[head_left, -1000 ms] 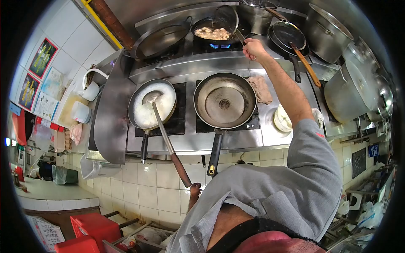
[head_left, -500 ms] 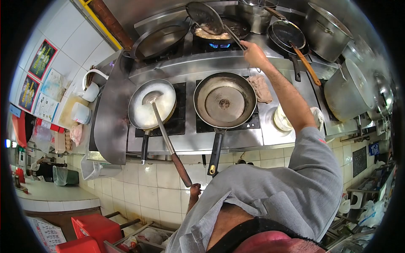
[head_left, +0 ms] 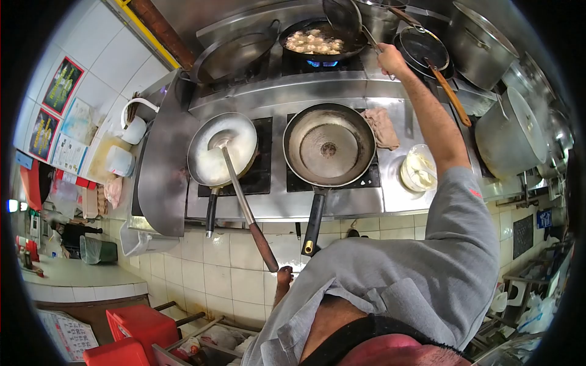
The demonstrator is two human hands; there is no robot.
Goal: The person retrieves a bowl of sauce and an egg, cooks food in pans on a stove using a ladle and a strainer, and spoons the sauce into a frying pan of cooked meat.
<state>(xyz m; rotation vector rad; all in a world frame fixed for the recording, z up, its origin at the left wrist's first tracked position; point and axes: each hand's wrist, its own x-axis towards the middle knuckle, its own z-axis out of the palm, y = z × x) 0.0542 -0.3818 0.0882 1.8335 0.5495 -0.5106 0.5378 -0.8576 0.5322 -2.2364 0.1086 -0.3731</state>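
Observation:
My right hand [head_left: 392, 60] grips the handle of a round strainer [head_left: 343, 18], which is tilted over the right side of a black wok [head_left: 351, 49]. Pale pieces of food [head_left: 314, 43] bubble in the wok above a blue flame. My left hand [head_left: 284, 274] is closed at the wooden end of a long ladle [head_left: 241, 192]. The ladle's bowl rests in white liquid in a frying pan [head_left: 213, 151] on the front left burner. To its right stands a second frying pan [head_left: 329, 145] with nothing in it.
A folded cloth [head_left: 381, 129] and a tub of pale paste [head_left: 419, 171] lie right of the front pans. A wide pan [head_left: 235, 56] sits at the back left. Large pots [head_left: 511, 135] stand at the right. Red bins [head_left: 143, 323] are at the lower left.
My right hand has moved right with the strainer, which passed left across the wok and is now back over its right side. More of the food shows. My left hand has hardly moved.

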